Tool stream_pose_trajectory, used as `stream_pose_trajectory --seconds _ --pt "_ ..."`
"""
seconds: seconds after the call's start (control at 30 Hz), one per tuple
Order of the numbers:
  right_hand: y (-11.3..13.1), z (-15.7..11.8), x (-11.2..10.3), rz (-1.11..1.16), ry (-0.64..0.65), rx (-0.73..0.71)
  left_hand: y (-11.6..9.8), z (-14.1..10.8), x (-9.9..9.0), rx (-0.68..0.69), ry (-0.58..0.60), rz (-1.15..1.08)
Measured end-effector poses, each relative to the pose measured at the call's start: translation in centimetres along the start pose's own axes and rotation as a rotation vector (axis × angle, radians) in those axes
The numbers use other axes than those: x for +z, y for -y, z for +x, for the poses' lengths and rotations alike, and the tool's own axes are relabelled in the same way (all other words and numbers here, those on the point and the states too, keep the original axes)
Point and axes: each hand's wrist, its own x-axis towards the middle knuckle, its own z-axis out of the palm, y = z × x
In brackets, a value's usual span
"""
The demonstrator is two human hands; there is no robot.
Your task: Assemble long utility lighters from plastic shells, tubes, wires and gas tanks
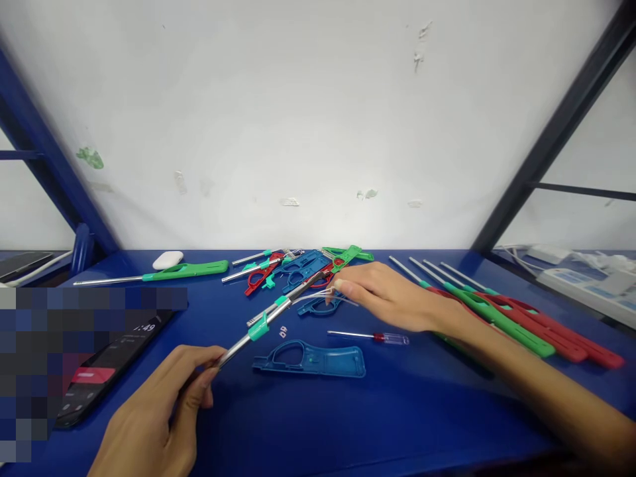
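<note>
My left hand (163,404) pinches the tip of a metal lighter tube (238,348), which slants up and away to the right. A teal collar (258,327) sits around this tube, and thin white wires (311,295) trail at its far end. My right hand (377,291) is closed at that far end, thumb and fingertips together on the wires. Just below lies a blue lighter handle half (342,361), its hollow side up. Behind the tube is a pile of red, green and blue handle shells (305,265) with more metal tubes.
A screwdriver (392,338) lies near my right wrist. Several red and green lighters (521,324) are lined up at right. On the left are a green lighter (199,268), a white case (167,260) and a phone (104,377). Two small pieces (283,331) lie mid-table.
</note>
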Motion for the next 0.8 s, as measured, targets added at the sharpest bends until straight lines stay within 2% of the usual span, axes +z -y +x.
stream_pose_trajectory --seconds 0.37,0.53,0.8 --pt "-0.2 0.0 -0.1 -0.018 -0.098 -0.038 0.5 -0.7 0.1 -0.048 0.055 -0.059" --pt "0.2 0.1 0.2 0.005 -0.093 -0.076 0.2 -1.0 0.4 -0.097 0.097 -0.114" --pt "0.7 0.1 1.0 0.023 -0.047 -0.117 0.0 -1.3 0.3 -0.068 0.120 -0.153"
